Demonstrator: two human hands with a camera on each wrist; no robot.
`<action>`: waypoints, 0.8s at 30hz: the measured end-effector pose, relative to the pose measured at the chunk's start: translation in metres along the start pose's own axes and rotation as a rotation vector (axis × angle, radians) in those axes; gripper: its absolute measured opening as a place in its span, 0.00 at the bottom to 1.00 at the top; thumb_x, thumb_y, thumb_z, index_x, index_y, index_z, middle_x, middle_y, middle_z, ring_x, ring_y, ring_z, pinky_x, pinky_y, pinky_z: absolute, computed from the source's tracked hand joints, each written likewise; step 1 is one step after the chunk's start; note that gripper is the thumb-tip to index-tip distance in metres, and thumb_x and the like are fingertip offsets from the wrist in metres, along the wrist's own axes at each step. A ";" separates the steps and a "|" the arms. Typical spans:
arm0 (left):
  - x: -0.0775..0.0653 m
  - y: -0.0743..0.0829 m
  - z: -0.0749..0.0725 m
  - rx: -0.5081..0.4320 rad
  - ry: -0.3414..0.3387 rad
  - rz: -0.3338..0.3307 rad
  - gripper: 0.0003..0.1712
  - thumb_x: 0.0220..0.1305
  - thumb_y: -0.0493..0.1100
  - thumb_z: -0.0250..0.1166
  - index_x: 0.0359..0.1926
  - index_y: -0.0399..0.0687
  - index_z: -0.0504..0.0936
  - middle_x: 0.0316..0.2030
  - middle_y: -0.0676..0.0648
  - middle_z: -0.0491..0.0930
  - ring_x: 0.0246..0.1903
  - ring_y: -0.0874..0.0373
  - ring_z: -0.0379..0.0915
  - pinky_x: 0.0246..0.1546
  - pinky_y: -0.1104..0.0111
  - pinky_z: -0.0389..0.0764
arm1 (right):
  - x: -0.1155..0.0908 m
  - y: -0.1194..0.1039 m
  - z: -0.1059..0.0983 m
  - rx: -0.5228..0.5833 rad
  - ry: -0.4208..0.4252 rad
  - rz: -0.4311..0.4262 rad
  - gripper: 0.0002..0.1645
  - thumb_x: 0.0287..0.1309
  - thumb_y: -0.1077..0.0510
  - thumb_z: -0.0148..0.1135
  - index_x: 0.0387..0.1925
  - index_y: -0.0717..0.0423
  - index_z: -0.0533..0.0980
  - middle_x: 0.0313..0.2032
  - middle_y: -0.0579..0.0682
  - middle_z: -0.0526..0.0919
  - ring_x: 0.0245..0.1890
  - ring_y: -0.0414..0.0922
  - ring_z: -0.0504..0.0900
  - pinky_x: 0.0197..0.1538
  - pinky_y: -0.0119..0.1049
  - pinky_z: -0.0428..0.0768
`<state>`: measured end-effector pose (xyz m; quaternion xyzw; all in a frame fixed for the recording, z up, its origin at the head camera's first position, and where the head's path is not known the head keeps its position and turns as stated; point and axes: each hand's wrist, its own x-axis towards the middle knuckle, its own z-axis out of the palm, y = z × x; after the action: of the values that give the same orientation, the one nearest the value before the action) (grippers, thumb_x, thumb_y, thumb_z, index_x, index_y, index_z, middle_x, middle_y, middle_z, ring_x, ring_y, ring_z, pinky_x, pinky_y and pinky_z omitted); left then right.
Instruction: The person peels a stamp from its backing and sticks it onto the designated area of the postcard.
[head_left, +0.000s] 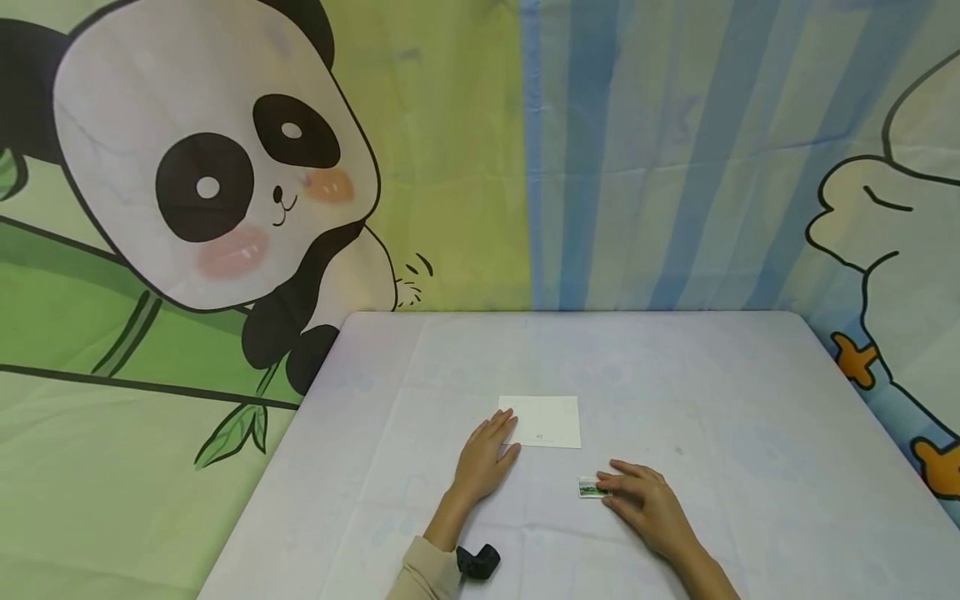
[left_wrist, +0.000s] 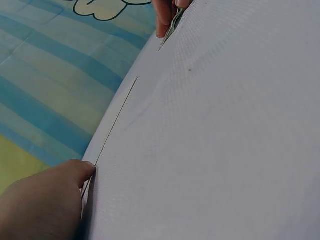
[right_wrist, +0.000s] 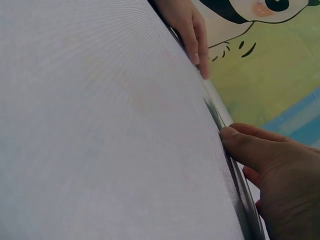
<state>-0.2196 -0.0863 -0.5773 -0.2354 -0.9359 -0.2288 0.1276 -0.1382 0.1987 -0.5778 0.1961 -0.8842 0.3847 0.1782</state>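
A blank-looking white card [head_left: 546, 422] with a tiny dark mark near its lower edge lies flat on the white table. My left hand [head_left: 486, 458] rests on the card's left edge, fingers stretched out. In the left wrist view the card [left_wrist: 116, 122] is seen almost edge-on, near the thumb. Nearer to me and to the right, my right hand [head_left: 645, 504] pinches a small stamp [head_left: 590, 488] between thumb and fingers. It shows a green picture with a white border, and its right end is covered. From the right wrist, the stamp [right_wrist: 214, 112] appears as a thin blurred strip.
A black curved device [head_left: 478, 562] sits at the left wrist by a beige sleeve [head_left: 427, 570]. The table's [head_left: 675, 375] far edge meets a hanging cloth [head_left: 450, 167] printed with a panda and stripes.
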 end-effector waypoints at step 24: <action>0.001 -0.001 0.000 -0.005 0.028 0.031 0.28 0.63 0.48 0.59 0.61 0.40 0.70 0.63 0.46 0.65 0.64 0.52 0.57 0.62 0.59 0.57 | 0.000 0.002 0.000 -0.019 0.020 -0.002 0.17 0.42 0.58 0.73 0.39 0.44 0.83 0.45 0.43 0.82 0.50 0.48 0.73 0.50 0.49 0.66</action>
<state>-0.2208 -0.0864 -0.5771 -0.2471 -0.9297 -0.2324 0.1438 -0.1396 0.1999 -0.5791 0.1912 -0.8858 0.3781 0.1894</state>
